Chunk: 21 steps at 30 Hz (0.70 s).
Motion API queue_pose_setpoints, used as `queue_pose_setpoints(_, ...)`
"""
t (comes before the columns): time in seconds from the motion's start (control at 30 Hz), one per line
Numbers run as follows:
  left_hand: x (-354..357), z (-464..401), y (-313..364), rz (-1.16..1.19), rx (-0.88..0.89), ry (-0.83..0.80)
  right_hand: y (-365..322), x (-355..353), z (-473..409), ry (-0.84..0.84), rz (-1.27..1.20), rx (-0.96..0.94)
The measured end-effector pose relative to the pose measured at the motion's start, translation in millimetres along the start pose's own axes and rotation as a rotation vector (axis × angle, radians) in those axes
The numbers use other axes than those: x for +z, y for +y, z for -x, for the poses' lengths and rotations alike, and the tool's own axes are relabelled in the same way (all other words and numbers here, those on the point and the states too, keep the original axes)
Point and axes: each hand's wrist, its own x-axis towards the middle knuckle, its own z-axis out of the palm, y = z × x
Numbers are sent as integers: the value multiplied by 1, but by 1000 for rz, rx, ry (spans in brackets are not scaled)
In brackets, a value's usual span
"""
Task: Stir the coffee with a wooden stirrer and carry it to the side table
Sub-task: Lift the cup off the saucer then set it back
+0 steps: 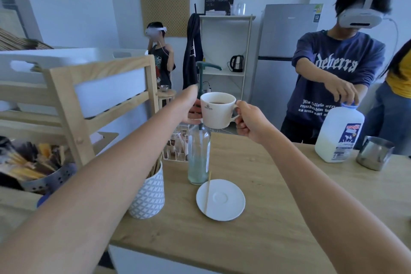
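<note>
A white coffee cup (216,110) with dark coffee in it is held up in the air above the wooden counter (262,218). My right hand (250,121) grips its handle. My left hand (191,107) cups the cup's left side. Below, a white saucer (224,201) lies on the counter with a wooden stirrer (208,192) resting across its left part. Far off past the cup stands a small round wooden side table (166,93) with a metal bowl on it.
A glass pump bottle (198,155) stands right under the cup. A patterned holder of stirrers (149,193), a wooden rack (73,95), a milk jug (339,134) and a steel pitcher (374,152) sit on the counter. A person in a headset stands at the right, another near the side table.
</note>
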Motion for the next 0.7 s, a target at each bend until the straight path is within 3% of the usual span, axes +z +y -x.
queue_pose_setpoints(0.7, 39, -10, -170, 69, -240, -82, 168, -26, 25, -63, 22, 300)
